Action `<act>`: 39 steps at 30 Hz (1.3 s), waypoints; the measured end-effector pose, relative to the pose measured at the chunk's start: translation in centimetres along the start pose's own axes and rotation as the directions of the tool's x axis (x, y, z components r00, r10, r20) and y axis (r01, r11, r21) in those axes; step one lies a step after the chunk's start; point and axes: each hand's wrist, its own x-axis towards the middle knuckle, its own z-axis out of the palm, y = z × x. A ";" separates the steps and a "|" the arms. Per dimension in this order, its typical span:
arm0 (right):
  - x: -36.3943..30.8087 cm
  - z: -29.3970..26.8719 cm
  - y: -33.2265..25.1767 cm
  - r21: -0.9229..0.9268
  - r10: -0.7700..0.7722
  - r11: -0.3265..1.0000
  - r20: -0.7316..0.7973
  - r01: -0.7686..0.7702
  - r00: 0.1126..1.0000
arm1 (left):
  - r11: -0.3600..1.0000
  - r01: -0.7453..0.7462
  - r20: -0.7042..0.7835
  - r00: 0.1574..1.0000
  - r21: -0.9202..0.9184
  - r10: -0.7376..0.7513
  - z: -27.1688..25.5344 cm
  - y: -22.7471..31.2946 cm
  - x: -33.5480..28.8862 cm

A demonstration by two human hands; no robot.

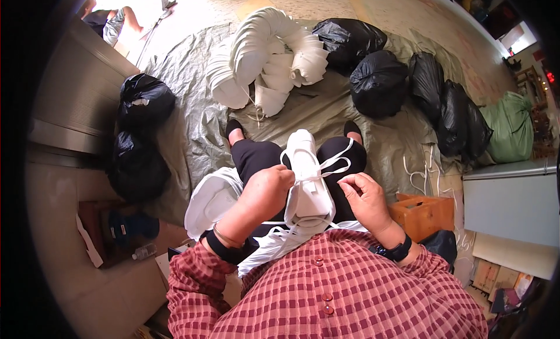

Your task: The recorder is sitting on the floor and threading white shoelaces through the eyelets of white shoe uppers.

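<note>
On my lap stands a white shoe-sole-shaped bundle point(310, 201) with white cord point(336, 159) looped round its middle. The cord makes a loose loop on the bundle's right side. My left hand point(269, 189) is closed at the bundle's left edge, with the cord running to its fingertips. To the right, my right hand point(366, 200) is apart from the bundle, thumb and fingers pinched together; whatever lies between them is too small to make out. A stack of similar white pieces point(213, 200) rests beside my left forearm. More white cords point(274, 241) lie across my lap.
Long curved stacks of white pieces point(262, 53) lie ahead on a grey-green tarp point(192, 65). Black bags point(379, 82) stand on both sides, with a green sack point(510, 129) at right. Near my right arm are a wooden stool point(423, 213) and a grey cabinet point(510, 193). Another person point(111, 21) sits far left.
</note>
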 end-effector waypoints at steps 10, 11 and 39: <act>0.2 0.0 -1.2 -0.024 -0.090 0.995 0.170 0.096 0.981 | 0.947 0.230 0.087 0.973 -0.225 -0.216 0.7 -0.9 0.2; 0.2 0.1 -1.4 -0.068 -0.110 0.990 0.171 0.123 0.979 | 0.995 0.095 0.006 0.995 0.003 -0.095 1.0 -0.5 -0.1; 6.1 5.1 -0.4 0.577 0.360 0.682 0.270 -0.449 0.893 | 0.959 0.263 -0.319 0.922 0.106 -0.218 4.6 2.9 -3.1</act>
